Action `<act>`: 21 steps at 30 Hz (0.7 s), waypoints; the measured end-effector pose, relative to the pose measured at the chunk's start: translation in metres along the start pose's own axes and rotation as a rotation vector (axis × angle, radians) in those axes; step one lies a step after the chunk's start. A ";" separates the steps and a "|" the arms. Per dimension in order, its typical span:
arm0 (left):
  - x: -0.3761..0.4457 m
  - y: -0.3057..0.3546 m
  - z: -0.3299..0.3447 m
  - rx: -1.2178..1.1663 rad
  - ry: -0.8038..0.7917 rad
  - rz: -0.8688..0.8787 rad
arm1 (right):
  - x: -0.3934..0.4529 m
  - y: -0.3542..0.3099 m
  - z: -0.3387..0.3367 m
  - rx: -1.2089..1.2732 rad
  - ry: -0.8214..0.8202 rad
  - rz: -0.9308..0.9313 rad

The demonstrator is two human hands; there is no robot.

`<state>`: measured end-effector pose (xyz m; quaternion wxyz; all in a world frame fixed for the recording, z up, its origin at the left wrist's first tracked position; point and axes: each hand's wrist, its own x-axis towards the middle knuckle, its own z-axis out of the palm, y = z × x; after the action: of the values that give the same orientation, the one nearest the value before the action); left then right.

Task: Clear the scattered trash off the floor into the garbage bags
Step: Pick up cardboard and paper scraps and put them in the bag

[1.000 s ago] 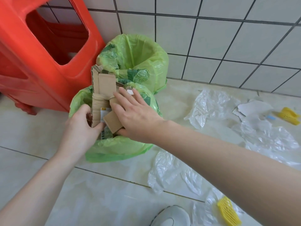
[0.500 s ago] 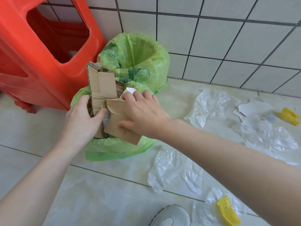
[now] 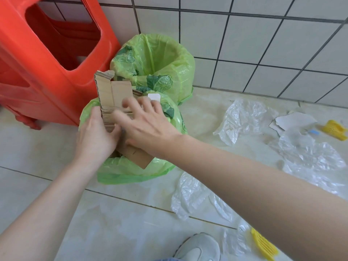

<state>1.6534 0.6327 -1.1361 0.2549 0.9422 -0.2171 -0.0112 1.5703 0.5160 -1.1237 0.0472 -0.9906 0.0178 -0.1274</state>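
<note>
Where the glossy pale floor [image 3: 131,228] met a wall [image 3: 244,40] of square grey-white tiles with dark grout, a big red moulded plastic stool [image 3: 43,59] with a rounded cut-out stood at the left. Beside it sat two thin, crinkled green garbage bags with leaf prints: the far bag [image 3: 169,59] open and round against the wall, the near bag [image 3: 131,170] just in front of it, touching it. A torn piece of brown corrugated cardboard [image 3: 111,95] stood upright in the near bag's mouth, its top edge ragged, a folded flap poking over the front rim. The left hand [image 3: 96,136] was clamped on the cardboard's lower left edge. The right hand [image 3: 148,127] lay spread flat over the card, fingers [image 3: 130,104] blurred and splayed, pressing rather than gripping. Sheets of clear, wrinkled plastic film [image 3: 243,117] lay scattered on the floor to the right, with a torn white paper scrap [image 3: 293,120], two ribbed yellow plastic pieces [image 3: 334,129], and a grey shoe [image 3: 199,247] at the bottom edge.
</note>
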 end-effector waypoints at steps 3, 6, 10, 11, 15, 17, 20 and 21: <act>0.001 0.000 0.002 0.021 0.004 -0.029 | -0.011 0.006 0.008 -0.040 -0.014 -0.251; 0.003 -0.002 0.002 0.017 0.025 -0.035 | -0.017 0.014 0.007 0.081 -0.044 -0.271; 0.002 -0.003 0.002 0.044 0.050 -0.017 | -0.032 0.027 0.003 -0.050 -0.226 -0.326; 0.002 -0.003 0.001 0.066 0.061 -0.010 | -0.035 0.029 0.002 -0.083 -0.241 -0.344; 0.000 -0.002 -0.005 -0.002 0.126 0.022 | -0.035 0.031 0.003 0.022 -0.089 -0.387; -0.004 0.000 -0.008 -0.091 0.200 0.032 | -0.030 0.025 0.000 0.159 -0.004 -0.310; -0.010 0.004 -0.008 -0.142 0.230 0.055 | -0.019 0.018 -0.002 0.202 0.058 -0.187; -0.010 0.005 -0.007 -0.144 0.208 0.052 | -0.016 0.018 0.000 0.140 0.051 -0.159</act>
<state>1.6430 0.6361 -1.1287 0.3430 0.9116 -0.2126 0.0778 1.5539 0.4989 -1.1293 0.1054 -0.9796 -0.0688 -0.1567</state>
